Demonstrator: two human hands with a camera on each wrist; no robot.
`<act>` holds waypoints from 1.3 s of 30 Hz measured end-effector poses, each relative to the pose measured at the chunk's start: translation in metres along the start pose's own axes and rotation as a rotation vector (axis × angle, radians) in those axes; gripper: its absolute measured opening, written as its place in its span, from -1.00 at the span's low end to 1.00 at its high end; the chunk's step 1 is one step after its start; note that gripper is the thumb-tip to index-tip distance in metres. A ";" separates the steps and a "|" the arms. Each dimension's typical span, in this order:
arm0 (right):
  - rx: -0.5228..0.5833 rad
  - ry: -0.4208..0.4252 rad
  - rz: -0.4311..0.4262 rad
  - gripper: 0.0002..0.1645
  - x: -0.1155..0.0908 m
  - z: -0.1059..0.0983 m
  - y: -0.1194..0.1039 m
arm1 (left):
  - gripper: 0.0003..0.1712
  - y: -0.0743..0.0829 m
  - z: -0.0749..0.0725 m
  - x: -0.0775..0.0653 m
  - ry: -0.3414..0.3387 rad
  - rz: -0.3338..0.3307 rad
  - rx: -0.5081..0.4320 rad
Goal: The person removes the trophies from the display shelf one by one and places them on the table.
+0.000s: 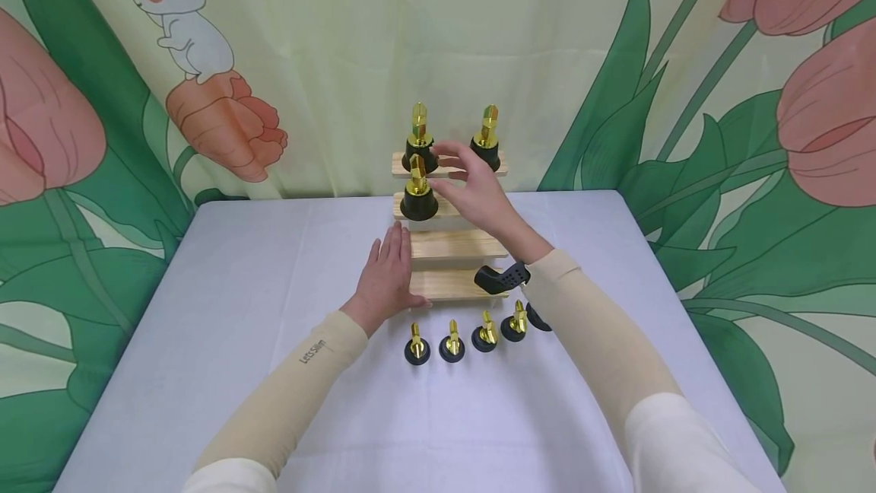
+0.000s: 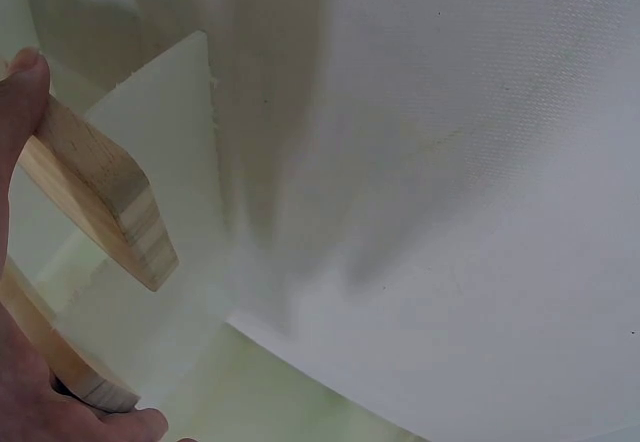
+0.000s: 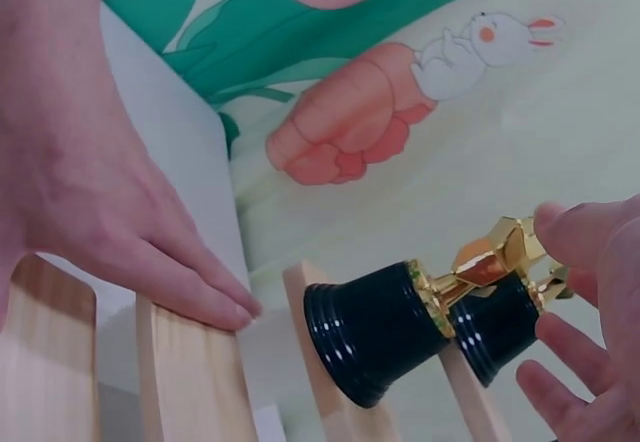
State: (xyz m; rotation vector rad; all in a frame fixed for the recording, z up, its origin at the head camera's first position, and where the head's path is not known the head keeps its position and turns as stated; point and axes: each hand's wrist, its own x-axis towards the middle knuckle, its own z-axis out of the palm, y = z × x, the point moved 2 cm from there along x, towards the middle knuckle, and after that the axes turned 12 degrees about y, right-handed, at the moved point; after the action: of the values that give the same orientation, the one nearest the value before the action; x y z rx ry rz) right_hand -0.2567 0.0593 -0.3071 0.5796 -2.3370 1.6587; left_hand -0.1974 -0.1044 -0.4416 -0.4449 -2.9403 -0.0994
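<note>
A small gold trophy with a black base (image 1: 419, 202) stands upright at the left of the rack's second shelf from the top. Beside it is my right hand (image 1: 475, 190), thumb and fingers spread and loosely bent. In the right wrist view the thumb (image 3: 565, 234) overlaps the trophy's gold top; whether they touch I cannot tell. My left hand (image 1: 388, 272) lies with straight fingers along the left side of the wooden rack (image 1: 457, 245), against the shelf ends. Two more trophies, left (image 1: 420, 139) and right (image 1: 487, 140), stand on the top shelf.
Several like trophies (image 1: 452, 345) stand in a row on the white tabletop (image 1: 328, 417) in front of the rack; my right forearm partly covers the rightmost. A printed curtain (image 1: 479, 36) hangs behind the table. A black strap device (image 1: 503, 278) is on my right wrist.
</note>
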 end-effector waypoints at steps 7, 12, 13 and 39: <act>-0.031 -0.016 0.003 -0.39 0.000 0.005 -0.015 | 0.61 0.001 -0.001 -0.001 0.009 0.009 0.018; 0.018 -0.028 -0.004 -0.38 0.004 0.012 -0.009 | 0.61 0.001 0.000 0.000 0.008 0.004 0.016; 0.031 -0.030 -0.007 -0.38 0.006 0.014 -0.005 | 0.61 0.001 0.000 0.000 0.010 0.004 0.016; 0.009 -0.017 -0.011 -0.42 0.012 0.025 0.020 | 0.62 0.001 0.000 0.000 -0.015 -0.007 0.027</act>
State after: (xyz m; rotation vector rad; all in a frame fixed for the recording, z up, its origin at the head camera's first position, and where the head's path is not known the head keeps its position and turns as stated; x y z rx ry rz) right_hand -0.2748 0.0398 -0.3284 0.6095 -2.3357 1.6664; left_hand -0.1968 -0.1035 -0.4415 -0.4334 -2.9546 -0.0571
